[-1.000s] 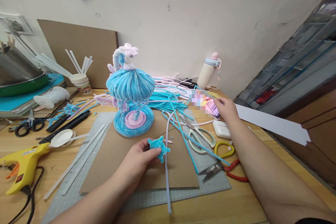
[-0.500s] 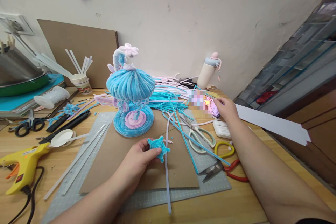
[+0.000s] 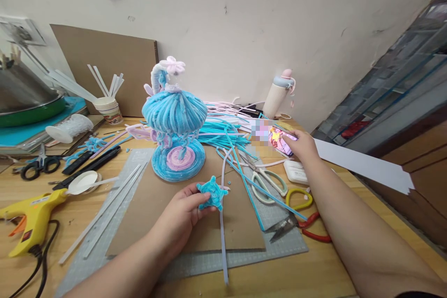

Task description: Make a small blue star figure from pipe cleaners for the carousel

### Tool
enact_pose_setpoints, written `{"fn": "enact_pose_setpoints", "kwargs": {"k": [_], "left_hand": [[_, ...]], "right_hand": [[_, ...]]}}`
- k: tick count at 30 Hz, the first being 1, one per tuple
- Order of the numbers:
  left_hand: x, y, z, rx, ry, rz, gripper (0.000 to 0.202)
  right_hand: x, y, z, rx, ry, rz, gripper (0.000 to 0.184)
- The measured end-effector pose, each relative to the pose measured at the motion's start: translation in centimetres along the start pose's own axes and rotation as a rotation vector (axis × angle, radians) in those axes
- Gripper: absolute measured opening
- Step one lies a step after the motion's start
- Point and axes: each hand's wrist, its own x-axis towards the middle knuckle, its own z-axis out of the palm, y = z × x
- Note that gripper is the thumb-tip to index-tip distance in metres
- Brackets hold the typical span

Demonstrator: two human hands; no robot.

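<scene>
Off-white wall (image 3: 223, 37) fills the upper frame behind a pale wooden table (image 3: 286, 274), on which a brown cardboard sheet (image 3: 240, 230) lies over a grey gridded cutting mat (image 3: 195, 265). Near the centre, the left hand (image 3: 183, 207) pinches a small fuzzy turquoise five-armed star (image 3: 212, 194) between thumb and fingers, above the cardboard. At centre right, the right hand (image 3: 304, 146) is half curled at a smartphone (image 3: 280, 143) with a lit, colourful screen, one digit over the glass; whether the other fingers grip it from beneath cannot be told.

Just beside the star runs a long pale lilac fuzzy stem (image 3: 223, 242). Left of centre stands a turquoise, pink and white fuzzy sculpture (image 3: 174, 114) with a round coiled base.

Toward the left edge, a nested stack of printed paper cups (image 3: 109, 108) holds flat white strips (image 3: 100, 82). In the upper left, a steel pot (image 3: 24, 86) with pale wooden sticks (image 3: 10, 58) in it stands in a green round basin (image 3: 38, 114). A cream bottle (image 3: 275, 98) with a blue-grey and pink lid stands upper right.

Lower left, a yellow glue gun (image 3: 35, 221) bears a white label too small to read, as is the cups' print.
</scene>
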Motion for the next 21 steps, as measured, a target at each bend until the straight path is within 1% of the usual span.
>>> {"fn": "enact_pose_setpoints", "kwargs": {"k": [2, 4, 6, 7, 8, 9, 10, 11, 12, 14, 15, 16, 17, 18, 19, 21], "left_hand": [[0.0, -0.1, 0.0, 0.003, 0.003, 0.02, 0.009], [-0.1, -0.1, 0.0, 0.033, -0.007, 0.05, 0.011], [-0.1, -0.2, 0.0, 0.07, -0.01, 0.079, 0.013], [-0.2, -0.2, 0.0, 0.086, -0.008, 0.09, 0.013], [-0.2, -0.2, 0.0, 0.095, -0.006, 0.095, 0.014], [-0.2, -0.1, 0.0, 0.095, -0.003, 0.098, 0.015], [-0.2, -0.1, 0.0, 0.09, 0.003, 0.097, 0.017], [-0.1, 0.0, 0.0, 0.082, 0.007, 0.093, 0.018], [-0.1, 0.0, 0.0, 0.072, 0.011, 0.089, 0.02], [-0.1, 0.1, 0.0, 0.061, 0.014, 0.078, 0.022], [-0.1, 0.1, -0.1, 0.059, 0.013, 0.079, 0.023], [0.0, 0.1, -0.1, 0.078, 0.01, 0.074, 0.023], [0.0, 0.1, -0.2, 0.101, 0.007, 0.077, 0.023], [0.0, 0.0, -0.2, 0.129, -0.005, 0.082, 0.023], [0.1, 0.0, -0.2, 0.16, -0.026, 0.09, 0.023], [0.0, 0.0, -0.3, 0.21, -0.079, 0.113, 0.023]], "right_hand": [[-0.1, -0.3, -0.3, 0.001, 0.012, -0.01, 0.043], [-0.4, -1.1, -0.9, -0.015, 0.063, -0.012, 0.04], [-1.1, -2.5, -1.8, -0.044, 0.16, -0.035, 0.039], [-1.6, -3.5, -2.3, -0.053, 0.211, -0.069, 0.038], [-2.5, -4.8, -2.9, -0.045, 0.28, -0.158, 0.035], [-3.5, -6.3, -3.4, 0.008, 0.314, -0.258, 0.031], [-4.8, -7.9, -3.9, 0.107, 0.275, -0.349, 0.027], [-6.4, -9.6, -4.3, 0.243, 0.145, -0.418, 0.024], [-8.1, -11.4, -4.6, 0.399, -0.006, -0.42, 0.022], [-11.6, -14.6, -4.8, 0.681, -0.5, -0.368, 0.021], [-13.3, -15.9, -4.8, 0.815, -0.675, -0.308, 0.022], [-14.8, -17.0, -4.8, 0.924, -0.803, -0.264, 0.024], [-16.0, -17.9, -4.7, 0.977, -0.894, -0.229, 0.024], [-16.9, -18.5, -4.6, 1.007, -0.948, -0.192, 0.022], [-17.5, -18.8, -4.5, 1.036, -0.971, -0.156, 0.019], [-18.2, -19.0, -4.3, 1.093, -0.977, -0.034, 0.019]]}}
